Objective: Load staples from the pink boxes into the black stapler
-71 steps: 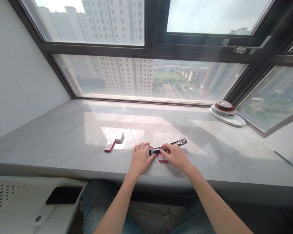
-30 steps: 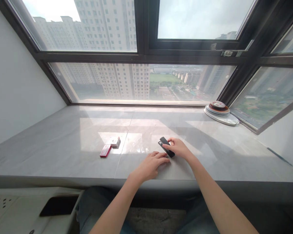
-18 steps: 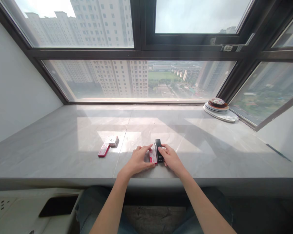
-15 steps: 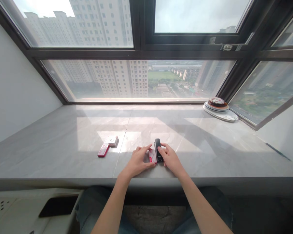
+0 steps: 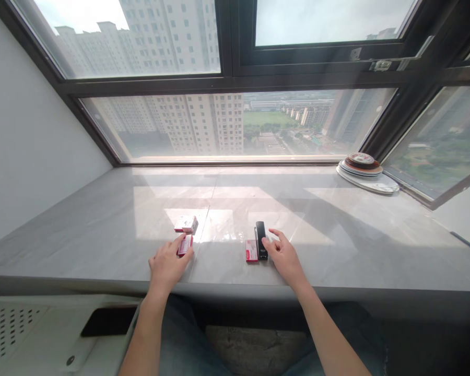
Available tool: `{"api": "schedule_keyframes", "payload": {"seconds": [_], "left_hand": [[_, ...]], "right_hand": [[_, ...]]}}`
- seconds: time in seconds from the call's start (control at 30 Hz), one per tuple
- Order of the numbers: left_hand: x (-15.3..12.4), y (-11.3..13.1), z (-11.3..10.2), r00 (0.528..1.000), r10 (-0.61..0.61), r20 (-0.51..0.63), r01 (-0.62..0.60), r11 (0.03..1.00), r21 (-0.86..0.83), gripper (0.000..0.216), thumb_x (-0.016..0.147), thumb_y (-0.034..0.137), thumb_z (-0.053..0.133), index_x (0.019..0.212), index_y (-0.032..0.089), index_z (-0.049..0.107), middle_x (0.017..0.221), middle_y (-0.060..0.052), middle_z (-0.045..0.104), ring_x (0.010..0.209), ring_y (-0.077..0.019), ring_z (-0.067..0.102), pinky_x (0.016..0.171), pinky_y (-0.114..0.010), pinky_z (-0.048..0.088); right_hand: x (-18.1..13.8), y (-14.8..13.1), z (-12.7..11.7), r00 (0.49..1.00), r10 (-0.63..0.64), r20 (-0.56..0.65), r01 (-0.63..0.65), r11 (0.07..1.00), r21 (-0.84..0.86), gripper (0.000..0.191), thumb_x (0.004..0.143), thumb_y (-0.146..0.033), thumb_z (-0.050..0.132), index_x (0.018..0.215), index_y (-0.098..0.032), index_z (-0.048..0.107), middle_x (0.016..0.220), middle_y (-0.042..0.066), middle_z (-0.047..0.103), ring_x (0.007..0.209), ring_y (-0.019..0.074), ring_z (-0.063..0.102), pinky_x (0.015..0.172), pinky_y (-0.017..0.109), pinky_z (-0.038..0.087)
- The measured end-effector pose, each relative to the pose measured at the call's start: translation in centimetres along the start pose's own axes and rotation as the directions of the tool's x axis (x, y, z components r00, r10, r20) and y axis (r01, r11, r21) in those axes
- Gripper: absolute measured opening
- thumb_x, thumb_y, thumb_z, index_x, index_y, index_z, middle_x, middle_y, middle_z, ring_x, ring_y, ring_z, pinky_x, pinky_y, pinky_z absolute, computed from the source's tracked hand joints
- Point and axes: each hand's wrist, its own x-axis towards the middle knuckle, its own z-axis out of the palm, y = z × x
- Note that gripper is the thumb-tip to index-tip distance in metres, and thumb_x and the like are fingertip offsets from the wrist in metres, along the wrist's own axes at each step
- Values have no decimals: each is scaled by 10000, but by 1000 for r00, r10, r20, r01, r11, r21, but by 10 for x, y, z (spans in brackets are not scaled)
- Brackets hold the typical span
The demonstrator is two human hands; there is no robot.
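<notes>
A closed black stapler (image 5: pixel 261 239) lies on the grey stone sill (image 5: pixel 102 230), with a small red staple box (image 5: pixel 251 250) flat against its left side. My right hand (image 5: pixel 284 256) rests open just right of the stapler, fingertips near it, holding nothing. My left hand (image 5: pixel 167 263) is out to the left with its fingertips on a second red staple box (image 5: pixel 185 245). A pale opened box (image 5: pixel 186 224) lies just beyond that one.
A stack of plates (image 5: pixel 366 171) sits at the sill's far right corner by the open window sash (image 5: pixel 434 151). A white perforated unit (image 5: pixel 43 334) with a dark slot stands below the sill on the left. My knees are under the sill's front edge.
My left hand left the red box beside the stapler and moved left onto the other red box. My right hand let go of the stapler, which now lies on the sill.
</notes>
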Motion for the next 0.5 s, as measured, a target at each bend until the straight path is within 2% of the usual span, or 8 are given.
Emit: {"api": "schedule_keyframes", "payload": {"seconds": [0.07, 0.17, 0.23, 0.3, 0.37, 0.5], "left_hand": [[-10, 12, 3, 984, 157, 84, -155, 988, -22, 586, 904, 583, 584, 1433, 337, 525, 1186, -84, 665, 1179, -344, 574, 1018, -492, 388], [-20, 35, 4, 908, 368, 199, -328, 922, -207, 639, 832, 579, 694, 1397, 316, 547, 1170, -60, 669, 1128, -299, 614, 986, -418, 449], [-22, 54, 4, 873, 449, 190, -380, 871, -311, 569, 799, 540, 743, 1298, 304, 606, 1154, -53, 658, 1095, -276, 624, 964, -395, 480], [-22, 75, 6, 860, 492, 136, -414, 827, -380, 519, 763, 501, 786, 1217, 296, 640, 1180, -56, 636, 1111, -271, 614, 975, -394, 492], [-22, 98, 10, 828, 551, 101, -457, 769, -447, 519, 752, 464, 806, 1217, 303, 639, 1232, -56, 622, 1142, -266, 599, 991, -392, 497], [-24, 137, 21, 726, 680, 101, -556, 666, -498, 519, 792, 427, 791, 1274, 333, 623, 1229, -34, 658, 1138, -270, 584, 996, -411, 494]], "right_hand": [[2, -2, 1, 1000, -8, -8, 8, 1000, -28, 680, 890, -603, 616, 1427, -190, 554, 622, -65, 449, 604, 160, 469, 643, 287, 434], [4, -3, 1, 1000, 0, 18, 0, 1000, -31, 638, 871, -581, 642, 1369, -184, 623, 603, -64, 447, 593, 156, 465, 633, 288, 432], [3, -4, 0, 1000, 13, 27, -13, 1000, -20, 627, 873, -596, 630, 1336, -174, 652, 594, -50, 461, 578, 163, 471, 595, 289, 424], [1, -7, -1, 999, 27, 37, -26, 1000, -10, 626, 877, -612, 618, 1323, -176, 664, 589, -33, 482, 564, 173, 486, 555, 289, 416], [-1, -9, -2, 998, 42, 53, -42, 999, -6, 618, 877, -624, 615, 1306, -183, 673, 589, -21, 504, 554, 178, 500, 524, 287, 408], [-3, -13, -4, 996, 56, 63, -57, 998, 5, 594, 872, -638, 620, 1262, -196, 691, 611, -8, 546, 546, 177, 514, 502, 284, 408]]}}
